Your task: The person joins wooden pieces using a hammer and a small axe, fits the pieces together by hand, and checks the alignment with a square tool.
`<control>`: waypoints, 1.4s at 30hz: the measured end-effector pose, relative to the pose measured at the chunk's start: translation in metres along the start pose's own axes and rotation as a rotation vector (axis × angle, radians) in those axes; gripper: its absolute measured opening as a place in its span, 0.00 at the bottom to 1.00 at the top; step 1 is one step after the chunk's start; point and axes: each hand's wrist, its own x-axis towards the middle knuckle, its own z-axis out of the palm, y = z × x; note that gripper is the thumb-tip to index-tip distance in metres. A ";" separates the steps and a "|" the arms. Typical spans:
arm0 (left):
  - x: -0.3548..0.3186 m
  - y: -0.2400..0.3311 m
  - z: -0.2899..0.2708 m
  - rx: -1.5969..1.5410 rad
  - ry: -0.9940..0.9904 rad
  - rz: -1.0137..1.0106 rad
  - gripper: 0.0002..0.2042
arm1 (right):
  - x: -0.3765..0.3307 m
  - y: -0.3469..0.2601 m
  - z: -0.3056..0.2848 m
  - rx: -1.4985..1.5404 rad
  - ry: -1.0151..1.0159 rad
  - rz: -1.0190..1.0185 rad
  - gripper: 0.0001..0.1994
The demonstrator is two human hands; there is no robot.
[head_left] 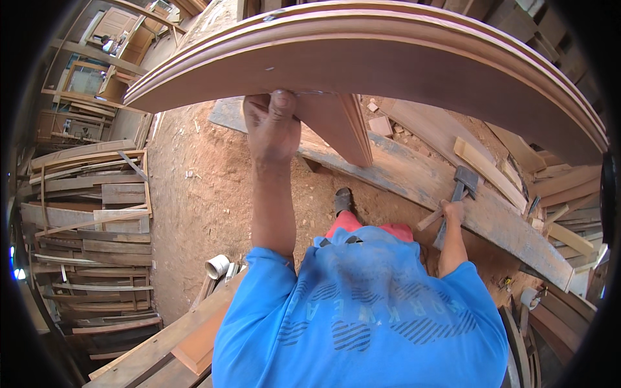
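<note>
A long moulded wooden board [362,61] spans the top of the view, its profiled edge upward. From its underside a shorter moulded wooden piece [336,126] juts toward me, joined near the middle. My left hand [275,129] is closed at this joint, thumb against the long board and fingers around the shorter piece's near edge. Lower right, my right hand [454,212] grips a hammer [466,178] with a dark, blocky head, over the bench plank. A brown wooden stick and a dark grey bar also show beside that hand; how they connect to the hammer cannot be told.
A worn grey plank bench [414,178] runs diagonally beneath the work. Wood offcuts [381,126] and loose boards [491,168] lie beyond it. Stacked timber [97,246] fills the left side. Sawdust covers the floor [194,194]. A white cylindrical container [218,266] stands near my left elbow.
</note>
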 end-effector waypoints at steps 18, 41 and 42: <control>-0.010 0.067 -0.081 0.028 0.167 -0.099 0.23 | -0.163 -0.192 -0.095 0.329 -0.308 -0.826 0.35; -0.191 0.020 -0.232 0.116 0.444 -0.544 0.41 | -0.323 -0.324 0.168 0.293 -0.793 -1.305 0.15; -0.202 0.014 -0.244 0.009 0.531 -0.530 0.41 | -0.322 -0.326 0.186 0.401 -0.755 -1.376 0.15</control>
